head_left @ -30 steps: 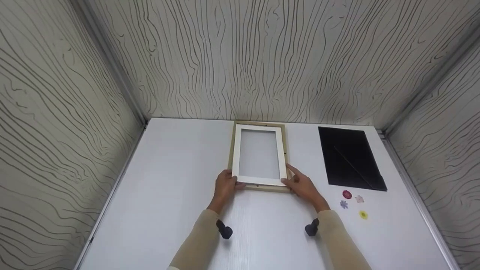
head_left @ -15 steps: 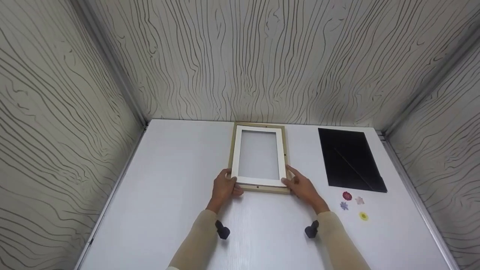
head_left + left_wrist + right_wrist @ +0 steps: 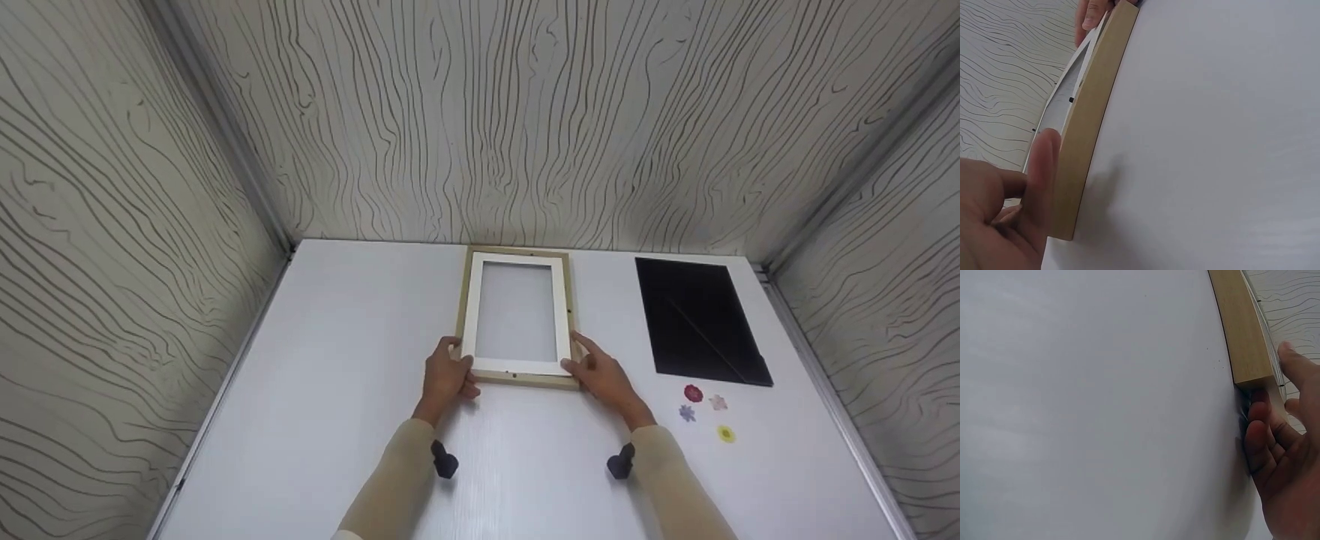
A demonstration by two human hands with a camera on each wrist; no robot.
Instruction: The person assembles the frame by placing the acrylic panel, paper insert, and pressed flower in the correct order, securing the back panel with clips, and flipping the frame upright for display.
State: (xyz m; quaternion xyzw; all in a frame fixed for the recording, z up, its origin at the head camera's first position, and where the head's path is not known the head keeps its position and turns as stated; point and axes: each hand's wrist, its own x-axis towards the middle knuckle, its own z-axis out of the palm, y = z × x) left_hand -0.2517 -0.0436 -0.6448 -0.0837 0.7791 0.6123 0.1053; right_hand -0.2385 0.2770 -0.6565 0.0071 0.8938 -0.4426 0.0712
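A white picture mat (image 3: 521, 367) with a rectangular opening lies over a pale wooden picture frame (image 3: 540, 380) against the back wall. My left hand (image 3: 444, 379) holds the mat's near left corner, thumb on top, index finger at the side. At the near right corner my right hand (image 3: 604, 379) does likewise. In the left wrist view, the mat's near edge shows a thin gap above the wooden bar (image 3: 1092, 124). Curled lower fingers (image 3: 1258, 433) touch the frame's corner in the right wrist view. The fingers' undersides are partly hidden.
To the right lies a black backing board (image 3: 701, 322) with a thin diagonal line. Several flat flowers lie nearer: a red one (image 3: 693, 393), a pink one (image 3: 718, 403), a blue one (image 3: 687, 413) and a yellow one (image 3: 725, 433). Patterned walls (image 3: 487, 127) enclose the white table (image 3: 337, 360).
The mat's near edge has shifted slightly downward over the frame. My left lower fingers have drawn back from the near edge. The right hand has hardly moved.
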